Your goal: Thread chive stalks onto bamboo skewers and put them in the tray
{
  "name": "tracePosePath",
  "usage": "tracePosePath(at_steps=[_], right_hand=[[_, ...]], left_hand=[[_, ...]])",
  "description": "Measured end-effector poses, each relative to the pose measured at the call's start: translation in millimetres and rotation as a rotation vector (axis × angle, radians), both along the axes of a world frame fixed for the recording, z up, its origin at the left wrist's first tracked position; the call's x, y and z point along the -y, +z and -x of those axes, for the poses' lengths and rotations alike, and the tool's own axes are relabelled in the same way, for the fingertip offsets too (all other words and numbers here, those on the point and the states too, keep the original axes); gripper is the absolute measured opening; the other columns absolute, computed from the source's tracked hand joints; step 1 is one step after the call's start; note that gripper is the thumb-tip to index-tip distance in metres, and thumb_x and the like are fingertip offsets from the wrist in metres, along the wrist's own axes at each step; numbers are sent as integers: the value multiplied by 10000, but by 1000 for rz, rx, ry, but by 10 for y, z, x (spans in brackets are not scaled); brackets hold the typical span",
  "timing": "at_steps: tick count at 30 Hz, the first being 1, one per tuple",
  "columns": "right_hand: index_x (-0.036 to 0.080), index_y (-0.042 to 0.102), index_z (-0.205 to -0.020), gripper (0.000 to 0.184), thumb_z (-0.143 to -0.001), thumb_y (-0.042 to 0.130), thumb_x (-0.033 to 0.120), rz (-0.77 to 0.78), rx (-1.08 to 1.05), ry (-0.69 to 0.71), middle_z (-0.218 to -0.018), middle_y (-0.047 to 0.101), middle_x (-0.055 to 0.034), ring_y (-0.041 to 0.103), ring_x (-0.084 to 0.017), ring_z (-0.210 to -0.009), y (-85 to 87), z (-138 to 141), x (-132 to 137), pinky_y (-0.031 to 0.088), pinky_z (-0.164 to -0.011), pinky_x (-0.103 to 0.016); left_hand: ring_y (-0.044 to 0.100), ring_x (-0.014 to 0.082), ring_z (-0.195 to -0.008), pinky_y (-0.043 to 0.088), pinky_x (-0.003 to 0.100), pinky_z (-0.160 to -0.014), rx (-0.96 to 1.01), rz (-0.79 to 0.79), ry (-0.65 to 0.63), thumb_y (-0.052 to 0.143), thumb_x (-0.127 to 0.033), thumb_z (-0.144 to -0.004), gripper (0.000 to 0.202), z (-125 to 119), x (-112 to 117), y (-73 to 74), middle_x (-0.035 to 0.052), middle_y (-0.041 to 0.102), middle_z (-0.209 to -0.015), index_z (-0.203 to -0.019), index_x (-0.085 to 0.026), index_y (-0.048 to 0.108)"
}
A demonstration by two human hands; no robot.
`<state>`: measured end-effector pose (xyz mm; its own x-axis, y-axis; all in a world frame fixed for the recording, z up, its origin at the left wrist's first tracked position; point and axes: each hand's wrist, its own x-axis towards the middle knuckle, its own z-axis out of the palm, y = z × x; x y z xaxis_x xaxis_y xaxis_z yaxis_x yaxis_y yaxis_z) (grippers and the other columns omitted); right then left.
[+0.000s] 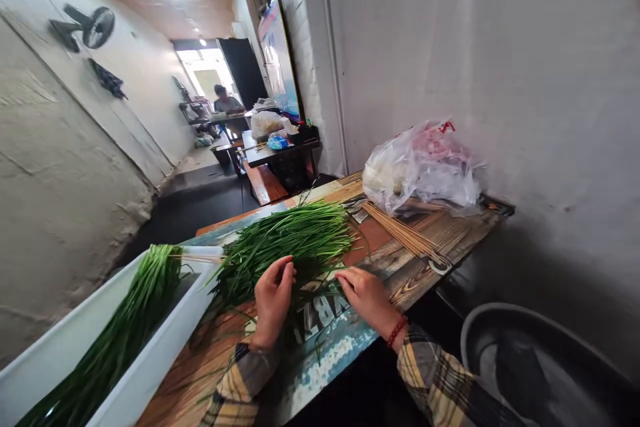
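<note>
A large pile of garlic chives (295,233) lies across the wooden tabletop (325,353), cut ends toward the right. My left hand (273,303) is at the pile's near edge, thumb and fingers curled together. Across a small gap, my right hand (367,300), with a red bead bracelet (397,331) at the wrist, has its fingertips pressed together in a pinch. Loose green strands lie between and below the hands; whether either hand grips one is hidden. To the left, a white tub (155,353) holds chives (120,320) bunched on thin sticks.
Thin wooden skewers (400,230) lie on the table's right, before a clear plastic bag (425,170) against the wall. A dark basin (540,360) stands low at right. Farther back are another table (260,155) and a seated person (227,101).
</note>
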<state>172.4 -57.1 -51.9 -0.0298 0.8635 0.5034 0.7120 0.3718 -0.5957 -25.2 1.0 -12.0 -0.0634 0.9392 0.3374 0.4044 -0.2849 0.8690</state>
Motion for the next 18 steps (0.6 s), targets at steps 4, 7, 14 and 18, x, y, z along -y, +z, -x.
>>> tracePosePath(at_steps=[4, 7, 14, 18], right_hand=[[222, 663, -1016, 224, -944, 450, 229, 8, -36, -10, -942, 695, -39, 647, -171, -884, -11, -16, 30, 493, -817, -288], [220, 658, -1019, 218, -937, 457, 240, 29, -17, 3, -960, 694, -38, 643, -173, -894, -24, -197, 28, 496, -813, -293], [204, 669, -970, 242, -895, 455, 288, 73, 214, -307, -960, 702, -63, 646, -218, -901, -12, -1394, 49, 482, -831, -356], [184, 661, -987, 279, -877, 441, 316, 104, 228, -500, -980, 700, -82, 644, -229, -904, -12, -2013, 118, 479, -821, -359]], left_hand=[[625, 150, -617, 508, 260, -577, -105, -58, -14, 517, -426, -845, 374, -25, 106, -116, 45, 684, -755, -1045, -144, 658], [657, 172, -717, 526, 276, -640, -174, -152, -11, 516, -386, -855, 326, -41, 152, -110, 60, 705, -831, -1025, -154, 668], [674, 170, -791, 539, 281, -721, -162, -274, -48, 506, -318, -871, 254, -41, 174, -85, 49, 717, -874, -979, -164, 676], [675, 166, -797, 539, 279, -732, -154, -300, -46, 507, -309, -871, 236, -35, 157, -104, 43, 717, -871, -958, -169, 676]])
